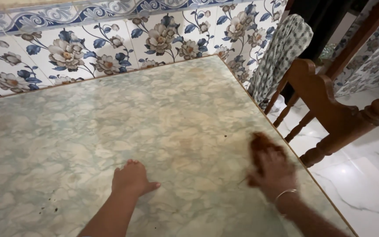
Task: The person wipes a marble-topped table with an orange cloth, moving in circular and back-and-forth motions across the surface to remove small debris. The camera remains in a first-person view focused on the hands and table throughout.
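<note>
The right hand clenches a soft-looking, blurred reddish-brown scrubbing pad near the green marbled stone desk's edge; left hand rests curled, holding nothing.

Pale green marbled tabletop, blue-flowered white wall tiles, reddish-brown wooden chair, white marble floor.

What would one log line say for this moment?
left hand: flat on green marbled tabletop | right hand: blurred, gripping brown scrubbing pad near edge | brown wooden chair: beside table
</note>
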